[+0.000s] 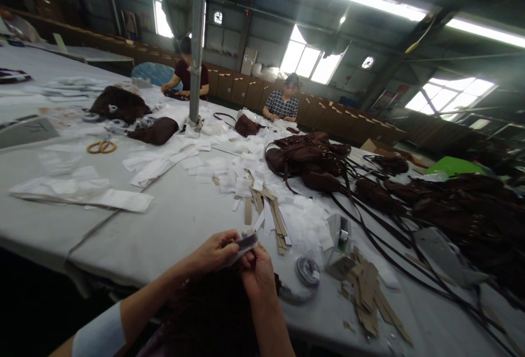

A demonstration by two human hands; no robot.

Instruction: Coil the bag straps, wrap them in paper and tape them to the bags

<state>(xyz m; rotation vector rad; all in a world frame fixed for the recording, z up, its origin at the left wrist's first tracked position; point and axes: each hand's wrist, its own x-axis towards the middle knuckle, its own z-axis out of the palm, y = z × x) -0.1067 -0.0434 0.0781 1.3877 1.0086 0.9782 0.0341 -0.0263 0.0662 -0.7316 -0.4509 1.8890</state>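
My left hand (213, 252) and my right hand (257, 275) meet at the near edge of the grey table (164, 236). Both pinch a small clear packet with a dark strip inside (246, 245), held between the fingertips. Under my hands a dark brown bag (209, 313) rests in my lap, partly hidden by my forearms. A roll of clear tape (307, 270) lies just right of my right hand, and strips of brown card (369, 297) lie beyond it.
White paper slips (241, 174) litter the table's middle. Brown bags with long straps (311, 160) pile up at the right. Orange-handled scissors (101, 146) lie at the left. A metal post (197, 45) stands on the table. Two people (283, 103) sit at the far side.
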